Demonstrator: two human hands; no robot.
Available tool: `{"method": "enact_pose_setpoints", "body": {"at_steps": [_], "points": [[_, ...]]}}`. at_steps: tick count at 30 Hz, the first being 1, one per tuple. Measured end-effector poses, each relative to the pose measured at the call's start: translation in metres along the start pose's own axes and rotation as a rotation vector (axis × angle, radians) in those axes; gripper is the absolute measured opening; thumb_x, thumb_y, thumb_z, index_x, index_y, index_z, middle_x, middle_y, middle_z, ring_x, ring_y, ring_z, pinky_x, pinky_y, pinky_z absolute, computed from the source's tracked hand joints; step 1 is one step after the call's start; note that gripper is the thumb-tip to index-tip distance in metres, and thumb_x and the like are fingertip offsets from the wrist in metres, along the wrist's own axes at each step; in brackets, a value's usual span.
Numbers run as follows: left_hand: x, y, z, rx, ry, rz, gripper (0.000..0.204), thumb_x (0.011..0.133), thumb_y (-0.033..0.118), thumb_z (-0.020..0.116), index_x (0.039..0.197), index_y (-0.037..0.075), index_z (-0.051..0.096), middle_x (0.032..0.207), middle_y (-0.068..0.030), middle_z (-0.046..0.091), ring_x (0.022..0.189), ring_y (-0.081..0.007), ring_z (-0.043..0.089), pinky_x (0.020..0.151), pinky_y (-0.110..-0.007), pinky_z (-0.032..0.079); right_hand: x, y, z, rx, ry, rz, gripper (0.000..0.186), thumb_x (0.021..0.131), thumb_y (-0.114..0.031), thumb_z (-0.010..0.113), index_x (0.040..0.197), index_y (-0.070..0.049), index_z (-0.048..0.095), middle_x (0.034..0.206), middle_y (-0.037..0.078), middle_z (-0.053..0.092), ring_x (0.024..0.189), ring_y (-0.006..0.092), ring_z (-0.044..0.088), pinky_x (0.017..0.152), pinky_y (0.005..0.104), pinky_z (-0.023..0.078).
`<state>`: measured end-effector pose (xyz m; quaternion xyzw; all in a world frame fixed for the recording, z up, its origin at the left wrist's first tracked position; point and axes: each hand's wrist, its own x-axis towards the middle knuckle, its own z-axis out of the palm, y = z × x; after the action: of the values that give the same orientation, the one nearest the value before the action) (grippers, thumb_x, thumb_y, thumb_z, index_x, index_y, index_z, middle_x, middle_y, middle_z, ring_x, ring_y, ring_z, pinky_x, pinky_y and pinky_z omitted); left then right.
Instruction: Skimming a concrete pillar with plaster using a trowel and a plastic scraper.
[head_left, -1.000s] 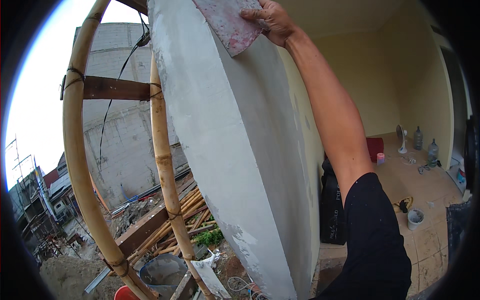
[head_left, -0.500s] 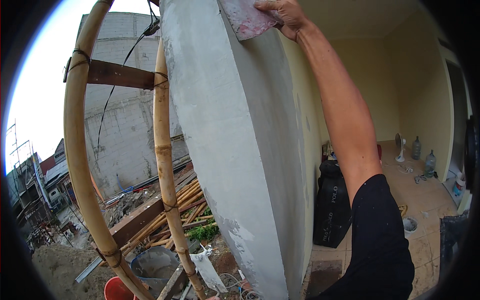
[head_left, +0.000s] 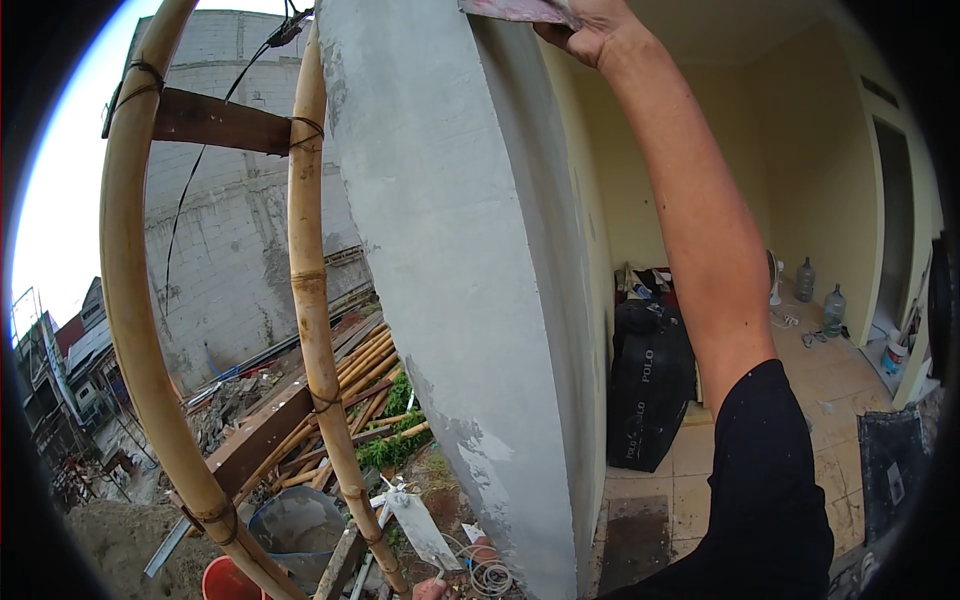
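Observation:
My right hand (head_left: 590, 35) is raised at the top of the view, fingers gripping a pink-stained, flat rectangular sheet (head_left: 510, 12) against the upper corner of a grey plastered column (head_left: 430, 230). The column's left face is lighter, with rough patches low down; its right face lies in shade. At the bottom edge a small part of my left hand (head_left: 432, 588) shows below the column, fingers closed round a thin object too small to name.
Bamboo scaffold poles (head_left: 310, 280) with crosspieces (head_left: 220, 118) stand close left. Below lie bamboo piles (head_left: 365, 365), a grey tub (head_left: 295, 525) and a red bucket (head_left: 225, 578). Right, a yellow room holds a black bag (head_left: 645, 390), water bottles (head_left: 832, 312) and a fan (head_left: 773, 275).
My right hand and the sheet have risen toward the top edge, the sheet now seen more edge-on. Part of my left hand has appeared at the bottom; the surroundings have shifted slightly.

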<state>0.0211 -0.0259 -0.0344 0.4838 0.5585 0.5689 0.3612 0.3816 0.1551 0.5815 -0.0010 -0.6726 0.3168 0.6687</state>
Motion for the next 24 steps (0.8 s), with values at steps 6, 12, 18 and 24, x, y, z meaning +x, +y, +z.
{"method": "enact_pose_setpoints", "body": {"at_steps": [6, 12, 18, 24], "points": [[0.009, -0.022, -0.024, -0.402, -0.413, -0.073, 0.037, 0.097, 0.033, 0.054, 0.076, 0.003, 0.054, 0.061, -0.0073, 0.057, 0.054, -0.0155, 0.055, 0.053, -0.029, 0.045, -0.057, 0.053, -0.073, -0.102, 0.398, 0.182, 0.023, 0.086, -0.007, 0.067, 0.105, 0.004, 0.061, 0.1, 0.01, 0.066, 0.083, 0.0157, 0.066, 0.074, 0.0293, 0.057], [0.02, 0.057, -0.033, -0.257, -0.446, 0.099, 0.036, 0.097, 0.03, 0.053, 0.074, 0.002, 0.056, 0.061, -0.0046, 0.056, 0.053, -0.0115, 0.054, 0.048, -0.026, 0.042, -0.283, 0.0, 0.013, -0.453, 0.24, 0.002, 0.047, 0.085, -0.007, 0.065, 0.126, 0.008, 0.048, 0.117, 0.015, 0.062, 0.103, 0.0192, 0.063, 0.097, 0.0313, 0.046], [0.026, 0.086, -0.044, 0.039, -0.39, 0.149, 0.026, 0.095, 0.02, 0.055, 0.083, -0.002, 0.063, 0.058, -0.0017, 0.056, 0.054, -0.0077, 0.052, 0.05, -0.025, 0.041, -0.363, 0.049, 0.118, -0.582, 0.257, 0.246, 0.044, 0.076, 0.0, 0.072, 0.116, 0.006, 0.054, 0.101, 0.008, 0.065, 0.089, 0.0118, 0.061, 0.081, 0.0252, 0.049], [0.028, 0.107, -0.039, 0.314, -0.3, 0.291, 0.023, 0.09, 0.016, 0.059, 0.106, 0.002, 0.068, 0.065, -0.0092, 0.062, 0.058, -0.0111, 0.057, 0.057, -0.028, 0.047, -0.374, 0.053, 0.153, -0.97, 0.156, 0.262, 0.031, 0.075, -0.003, 0.073, 0.101, 0.001, 0.058, 0.084, 0.007, 0.066, 0.077, 0.0092, 0.061, 0.068, 0.026, 0.049]]}}
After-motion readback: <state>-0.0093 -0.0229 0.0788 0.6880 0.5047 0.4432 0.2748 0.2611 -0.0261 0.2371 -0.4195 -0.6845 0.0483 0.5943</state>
